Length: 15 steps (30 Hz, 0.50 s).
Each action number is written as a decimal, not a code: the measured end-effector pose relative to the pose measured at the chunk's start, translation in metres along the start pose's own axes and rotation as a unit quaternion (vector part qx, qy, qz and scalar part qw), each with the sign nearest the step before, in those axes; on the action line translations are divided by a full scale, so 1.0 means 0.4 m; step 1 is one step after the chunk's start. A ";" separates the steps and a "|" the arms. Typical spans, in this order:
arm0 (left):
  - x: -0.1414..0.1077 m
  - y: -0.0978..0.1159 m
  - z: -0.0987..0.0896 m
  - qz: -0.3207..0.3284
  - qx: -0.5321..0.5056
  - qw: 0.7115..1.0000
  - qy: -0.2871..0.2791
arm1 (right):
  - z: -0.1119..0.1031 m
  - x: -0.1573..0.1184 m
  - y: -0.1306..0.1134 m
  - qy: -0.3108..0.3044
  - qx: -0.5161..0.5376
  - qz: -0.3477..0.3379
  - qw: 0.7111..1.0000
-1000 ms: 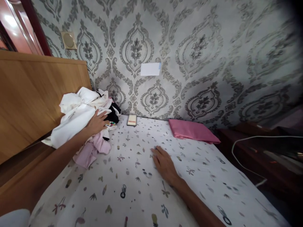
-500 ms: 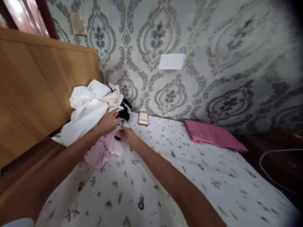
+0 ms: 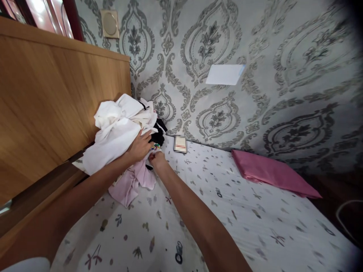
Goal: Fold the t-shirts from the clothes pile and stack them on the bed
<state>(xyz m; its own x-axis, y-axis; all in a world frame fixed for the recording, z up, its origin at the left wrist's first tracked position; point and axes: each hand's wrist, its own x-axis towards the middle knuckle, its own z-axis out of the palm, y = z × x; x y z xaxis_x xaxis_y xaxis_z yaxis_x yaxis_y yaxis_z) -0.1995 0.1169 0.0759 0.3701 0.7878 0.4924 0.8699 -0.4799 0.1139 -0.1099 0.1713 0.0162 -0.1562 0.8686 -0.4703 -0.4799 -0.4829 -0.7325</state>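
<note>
A heap of clothes lies on the patterned sheet against the wooden panel, with a white cloth [image 3: 113, 132] on top, a black cloth [image 3: 158, 135] at its right and a pink garment [image 3: 133, 183] at the front. My left hand [image 3: 140, 146] rests on the heap with its fingers spread, over the edge of the white cloth. Close by on the right, my right hand [image 3: 156, 158] has its fingers curled on a white cloth with a coloured print [image 3: 155, 146], low in the heap.
A folded pink cloth [image 3: 272, 173] lies along the wall at the right. A small framed card [image 3: 180, 144] stands behind my right hand. The wooden panel [image 3: 65, 90] rises at the left. A white sheet of paper [image 3: 225, 74] is on the wall.
The view has shifted, so everything appears further right. My right hand's fingers have closed in on the printed cloth. My left hand remains on the heap.
</note>
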 end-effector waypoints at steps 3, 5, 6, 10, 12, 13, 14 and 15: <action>0.002 0.002 -0.002 0.009 0.075 0.997 -0.003 | 0.011 -0.012 0.006 0.060 0.017 0.027 0.998; 0.004 0.001 -0.005 0.015 0.142 0.990 -0.014 | 0.017 -0.028 0.005 0.076 0.026 0.027 0.996; 0.005 0.000 -0.007 0.019 0.169 0.985 -0.020 | 0.020 -0.038 0.003 0.077 0.029 0.024 0.996; 0.010 -0.010 -0.015 0.029 0.238 0.970 -0.028 | 0.014 -0.094 -0.011 0.053 0.036 0.007 0.998; 0.014 -0.019 -0.020 0.031 0.246 0.968 -0.021 | 0.001 -0.127 -0.018 0.038 0.035 0.001 0.999; 0.015 -0.024 -0.024 0.029 0.243 0.970 -0.017 | -0.008 -0.144 -0.021 0.034 0.035 -0.001 0.999; 0.017 -0.030 -0.027 0.027 0.236 0.971 -0.015 | -0.019 -0.162 -0.023 0.021 0.032 -0.013 0.999; 0.018 -0.035 -0.032 0.025 0.229 0.973 -0.018 | -0.032 -0.182 -0.026 0.005 0.025 -0.029 0.999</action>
<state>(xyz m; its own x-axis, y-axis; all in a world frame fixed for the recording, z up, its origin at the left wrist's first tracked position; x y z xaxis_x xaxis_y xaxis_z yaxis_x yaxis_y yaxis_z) -0.2134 0.1244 0.0889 0.4202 0.7842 0.4566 0.9013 -0.3022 -0.3104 -0.0824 0.1118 0.0518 -0.1192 0.8938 -0.4324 -0.5312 -0.4253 -0.7327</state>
